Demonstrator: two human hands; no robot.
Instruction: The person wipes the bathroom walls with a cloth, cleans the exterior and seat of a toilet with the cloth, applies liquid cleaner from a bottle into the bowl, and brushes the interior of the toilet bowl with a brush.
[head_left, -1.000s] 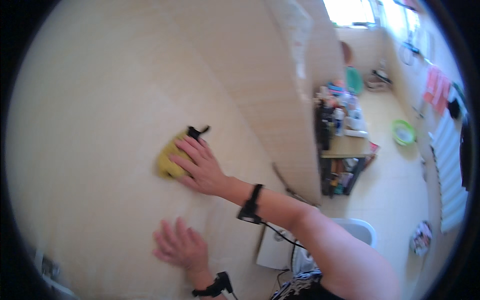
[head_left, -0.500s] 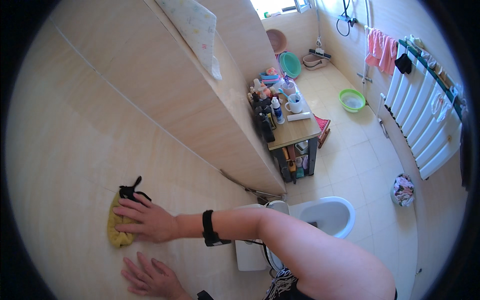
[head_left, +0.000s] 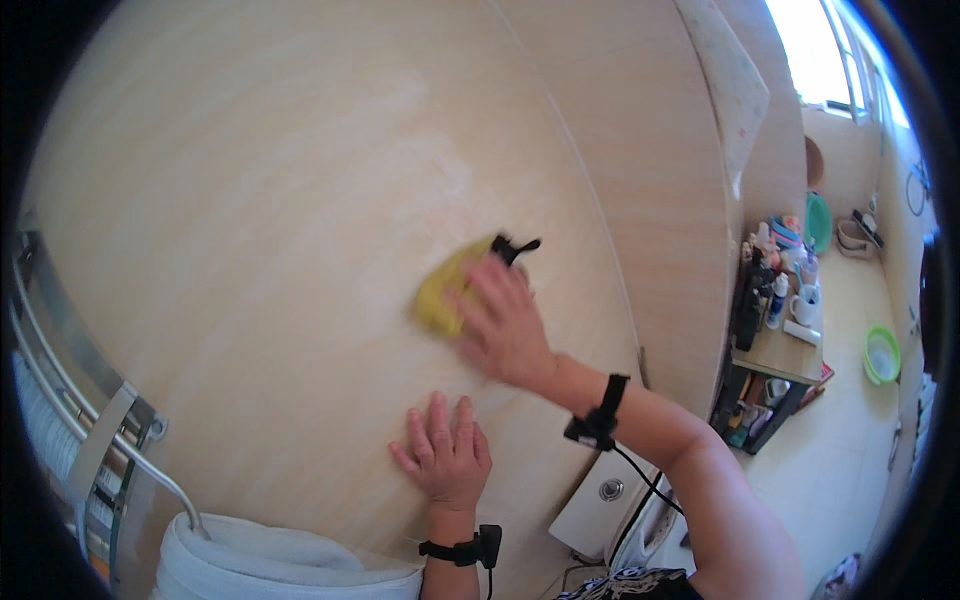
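My right hand presses a yellow cleaning pad against the beige wall, its fingers spread over the pad's right side. A black strap or loop sticks out from the pad's upper end. Hand and pad are smeared by motion. Lower down, my left hand lies flat on the same wall with fingers apart, holding nothing. Each wrist wears a black band with a small box and cable.
Below my right arm is a white toilet tank. A metal rack and white padded item are at lower left. A wall corner projects at right, with a cluttered small table beyond. A green basin sits on the floor.
The view has swung left, bringing the rack and padded item into sight. My right hand and the pad are now farther above my left hand, which stays flat on the wall.
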